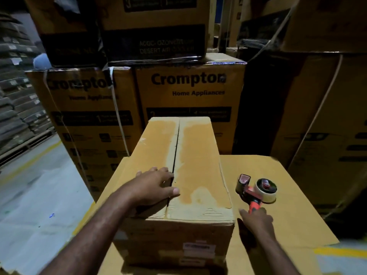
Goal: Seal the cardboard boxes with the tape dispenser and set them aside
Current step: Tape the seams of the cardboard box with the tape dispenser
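While your left hand lies flat on the near end of the cardboard box, fingers straight and spread with the thumb reaching across the centre seam, your right hand is down at the red handle of the tape dispenser. The hands are well apart, one on the box top, the other beside the box at a lower level. The handle's end disappears under the right hand; whether your fingers are closed round it cannot be told. The dispenser lies on the wide cardboard surface that also carries the box, just to the box's right, with its tape roll on the side away from the box. A white label sits on the box's near face. The seam runs from the near edge to the far edge with no tape visible over it; a pale strip borders it, with darker patches on either side.

Step in hand, as judged: taking up the dispenser, with sealing not yet begun. The next move calls for a firm grip on the handle, carrying the dispenser to one end of the seam, and keeping both flaps level under the left hand.

Behind stand stacked printed boxes; at left, grey floor.
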The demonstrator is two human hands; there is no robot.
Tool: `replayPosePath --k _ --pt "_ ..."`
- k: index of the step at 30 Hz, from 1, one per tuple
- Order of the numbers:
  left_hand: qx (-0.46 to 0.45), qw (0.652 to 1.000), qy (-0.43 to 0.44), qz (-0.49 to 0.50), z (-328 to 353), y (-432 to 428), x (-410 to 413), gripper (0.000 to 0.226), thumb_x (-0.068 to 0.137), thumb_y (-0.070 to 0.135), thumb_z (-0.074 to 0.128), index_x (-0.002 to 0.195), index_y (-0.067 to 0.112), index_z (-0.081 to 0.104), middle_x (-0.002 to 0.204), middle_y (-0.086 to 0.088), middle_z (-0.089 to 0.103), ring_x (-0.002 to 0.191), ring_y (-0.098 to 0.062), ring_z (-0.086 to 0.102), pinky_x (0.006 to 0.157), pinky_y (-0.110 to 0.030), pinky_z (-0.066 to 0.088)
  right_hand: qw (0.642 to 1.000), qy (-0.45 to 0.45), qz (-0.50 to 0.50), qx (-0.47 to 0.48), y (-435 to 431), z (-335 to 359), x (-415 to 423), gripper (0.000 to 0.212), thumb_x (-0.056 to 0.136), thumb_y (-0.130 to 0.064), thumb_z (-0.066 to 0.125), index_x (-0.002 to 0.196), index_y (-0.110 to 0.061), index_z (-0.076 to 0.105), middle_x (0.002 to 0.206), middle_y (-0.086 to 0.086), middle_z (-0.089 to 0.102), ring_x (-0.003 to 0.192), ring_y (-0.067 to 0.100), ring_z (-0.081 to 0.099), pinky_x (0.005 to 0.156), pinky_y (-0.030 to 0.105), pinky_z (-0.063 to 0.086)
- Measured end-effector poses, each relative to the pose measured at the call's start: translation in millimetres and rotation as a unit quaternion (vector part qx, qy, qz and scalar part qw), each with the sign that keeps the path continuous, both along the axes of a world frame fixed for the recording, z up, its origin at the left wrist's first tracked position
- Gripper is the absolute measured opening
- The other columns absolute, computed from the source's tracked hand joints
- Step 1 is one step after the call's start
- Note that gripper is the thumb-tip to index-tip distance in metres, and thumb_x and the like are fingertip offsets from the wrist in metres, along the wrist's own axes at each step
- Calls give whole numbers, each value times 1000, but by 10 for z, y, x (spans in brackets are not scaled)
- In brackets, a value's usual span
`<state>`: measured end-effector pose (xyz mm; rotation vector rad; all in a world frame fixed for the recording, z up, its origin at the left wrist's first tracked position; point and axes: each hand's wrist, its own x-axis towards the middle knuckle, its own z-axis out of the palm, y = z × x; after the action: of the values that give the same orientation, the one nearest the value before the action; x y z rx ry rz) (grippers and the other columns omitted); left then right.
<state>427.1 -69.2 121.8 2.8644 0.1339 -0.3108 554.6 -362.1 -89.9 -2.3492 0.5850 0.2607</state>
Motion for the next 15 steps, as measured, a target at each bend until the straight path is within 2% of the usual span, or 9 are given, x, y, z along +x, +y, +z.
replayPosePath --k 2,3,5,7,8,9,11,13,15 --pt "12 1000 4 1 22 24 88 59 95 63 54 145 32 50 147 2 51 130 -21 49 109 -45 42 1000 1 -13 13 0 -39 72 72 85 -52 69 132 -3 45 127 23 55 110 41 59 86 41 51" --pt "16 1000 10 0 29 27 137 51 95 64 54 135 33 58 133 2 60 117 -18 56 100 -41 49 999 -1 -15 34 -14 -21 105 67 87 -47 68 131 -2 45 123 23 58 104 40 62 81 40 53" --pt "32 999 30 -6 81 18 232 42 95 65 52 115 32 68 113 6 68 102 -13 61 90 -37 53 989 -13 -24 144 -73 48 178 46 92 -28 65 126 -2 47 100 20 65 77 33 65 62 35 53" --pt "30 998 49 -8 185 7 309 45 96 66 51 115 30 72 113 8 70 102 -13 63 90 -36 54 958 -23 -18 284 -169 173 198 32 91 -9 64 120 0 53 81 21 62 63 32 61 54 43 56" --pt "22 998 52 -7 239 14 349 48 95 66 52 118 28 71 116 6 71 104 -14 63 89 -34 53 945 -31 -19 325 -231 283 189 33 90 -6 65 120 1 56 78 21 60 61 32 60 57 52 58" --pt "13 999 47 -6 294 30 394 52 95 66 52 122 26 70 120 4 70 106 -15 63 89 -33 52 930 -37 -17 365 -288 406 172 35 90 -6 67 121 3 56 74 20 59 57 31 59 57 53 57" --pt "-3 1000 16 -3 380 60 513 56 94 64 55 131 23 67 129 2 68 113 -16 63 94 -34 52 884 -40 -14 465 -348 710 68 37 93 -5 64 127 7 52 69 21 58 50 28 58 49 39 55" --pt "-74 997 -18 4 430 60 657 50 96 59 56 127 21 68 119 2 72 105 -15 66 95 -38 55 841 -61 8 537 -317 1077 -70 37 94 -2 61 130 -3 51 82 24 61 59 28 65 48 32 57" --pt "-248 969 -10 23 482 -21 794 45 99 52 55 119 14 69 101 -3 77 91 -16 70 90 -43 58 838 -107 64 531 -226 1495 -222 45 89 -5 66 131 -14 52 93 24 64 70 30 68 51 32 56"
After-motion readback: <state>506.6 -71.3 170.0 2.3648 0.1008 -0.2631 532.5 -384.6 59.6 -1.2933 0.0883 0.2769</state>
